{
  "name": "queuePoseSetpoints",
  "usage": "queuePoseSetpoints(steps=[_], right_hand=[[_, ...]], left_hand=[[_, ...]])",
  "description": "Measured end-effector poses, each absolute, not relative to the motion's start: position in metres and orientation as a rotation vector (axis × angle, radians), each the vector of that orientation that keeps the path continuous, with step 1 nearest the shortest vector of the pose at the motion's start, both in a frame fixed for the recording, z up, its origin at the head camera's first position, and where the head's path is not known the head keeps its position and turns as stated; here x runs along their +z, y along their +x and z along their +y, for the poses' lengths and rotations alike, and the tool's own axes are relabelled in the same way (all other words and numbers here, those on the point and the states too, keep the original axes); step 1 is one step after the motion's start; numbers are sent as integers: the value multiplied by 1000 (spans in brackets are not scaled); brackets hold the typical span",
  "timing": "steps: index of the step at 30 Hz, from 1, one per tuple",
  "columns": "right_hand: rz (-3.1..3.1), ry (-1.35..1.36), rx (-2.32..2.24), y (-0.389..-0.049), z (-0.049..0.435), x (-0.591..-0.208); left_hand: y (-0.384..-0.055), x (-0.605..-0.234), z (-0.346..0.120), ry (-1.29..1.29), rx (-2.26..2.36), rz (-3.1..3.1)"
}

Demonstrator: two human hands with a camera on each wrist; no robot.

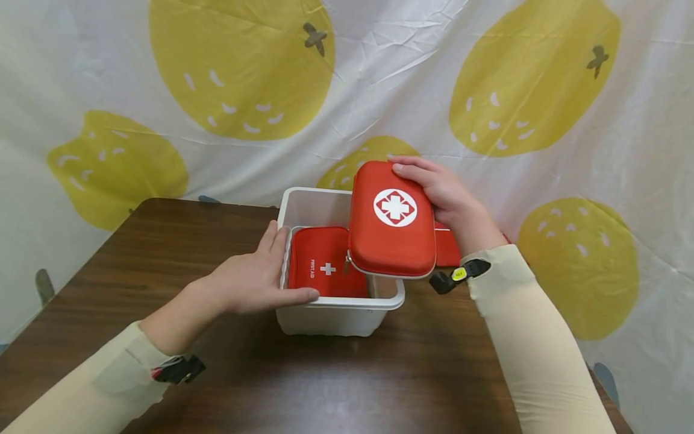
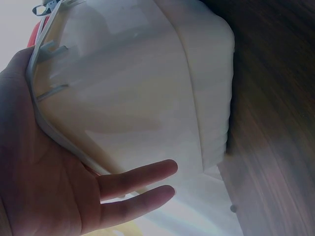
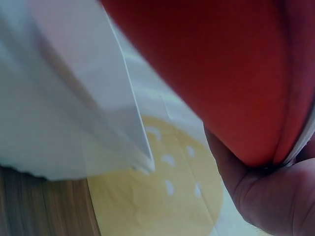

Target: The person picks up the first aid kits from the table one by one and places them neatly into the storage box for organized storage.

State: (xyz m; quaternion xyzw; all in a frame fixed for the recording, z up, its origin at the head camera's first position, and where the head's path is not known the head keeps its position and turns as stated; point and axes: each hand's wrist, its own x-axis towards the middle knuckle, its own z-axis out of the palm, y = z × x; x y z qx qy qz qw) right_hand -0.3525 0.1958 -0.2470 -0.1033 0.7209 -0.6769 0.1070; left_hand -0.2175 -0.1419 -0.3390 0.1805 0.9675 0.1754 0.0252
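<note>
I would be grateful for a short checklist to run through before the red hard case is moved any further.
1. Case held: ok, the right hand grips the red hard case.
2. Bin upright on the table: ok, the white bin stands level.
3. Bin steadied: ok, the left hand rests at its left rim.
4. Bin free of other items: not ok, a FIRST AID pouch lies inside.
5. Case zipped all round: cannot tell, some edges are hidden.
</note>
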Motion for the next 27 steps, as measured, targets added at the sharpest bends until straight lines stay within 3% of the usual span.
queuePoseSetpoints(steps=[27], right_hand=[[2119,-466,-1948,-374,103,-265]], left_hand=[[-217,-339,-142,569,522,2980]])
